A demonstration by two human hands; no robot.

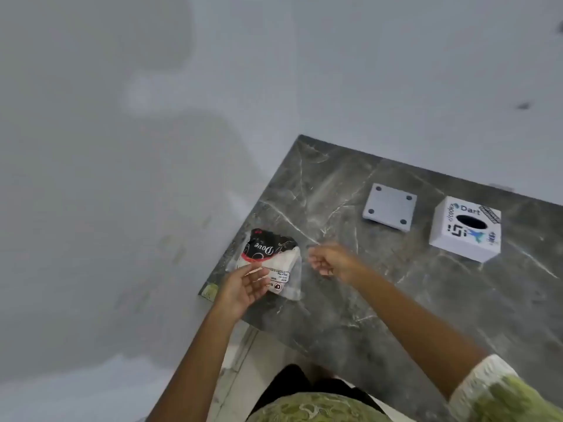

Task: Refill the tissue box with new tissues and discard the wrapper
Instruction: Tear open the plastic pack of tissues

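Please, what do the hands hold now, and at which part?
The left hand grips the tissue pack at its near edge. The right hand is curled beside it, apart; whether it pinches anything cannot be told.

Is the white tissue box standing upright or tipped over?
Upright: the tissue box sits flat on the table, its dark oval opening facing up.

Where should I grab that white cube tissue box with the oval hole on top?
Come from above and pinch two opposite side walls of the white cube tissue box; it stands upright on the dark marble table, sides free, the grey square plate lying apart.
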